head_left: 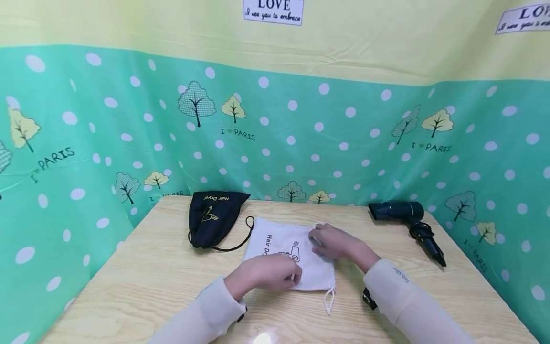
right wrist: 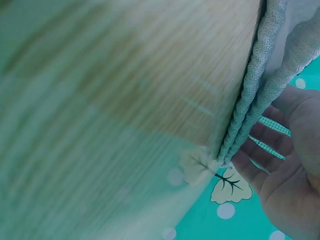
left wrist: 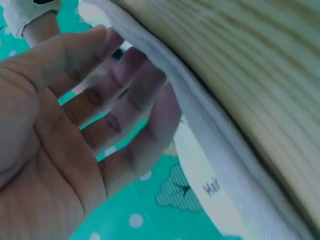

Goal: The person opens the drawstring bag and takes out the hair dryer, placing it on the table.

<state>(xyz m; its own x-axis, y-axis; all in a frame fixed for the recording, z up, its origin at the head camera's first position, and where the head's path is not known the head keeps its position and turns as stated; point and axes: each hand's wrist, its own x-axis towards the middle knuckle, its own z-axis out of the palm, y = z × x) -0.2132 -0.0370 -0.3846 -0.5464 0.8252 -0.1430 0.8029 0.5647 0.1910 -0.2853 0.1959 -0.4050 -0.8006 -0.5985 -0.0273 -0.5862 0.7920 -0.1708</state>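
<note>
A white drawstring pouch (head_left: 277,228) lies flat on the wooden table, printed with "Hair D…" and a hair dryer outline. My left hand (head_left: 270,271) rests over its near left side, covering part of the print. The left wrist view shows that hand's (left wrist: 85,110) loosely bent fingers touching the pouch's edge (left wrist: 200,120), thumb apart from the cloth. My right hand (head_left: 333,240) touches the pouch's right side by the gathered mouth. In the right wrist view, its (right wrist: 285,155) fingers extend beside the ruffled edge (right wrist: 260,75). A white cord loop (head_left: 329,302) hangs off the near right corner.
A black drawstring pouch (head_left: 216,217) with gold print lies at the back left, its black cord (head_left: 234,248) trailing toward the white pouch. A dark hair dryer (head_left: 397,210) with its cable wound round the handle lies at the back right. A patterned curtain (head_left: 275,124) surrounds the table (head_left: 142,286).
</note>
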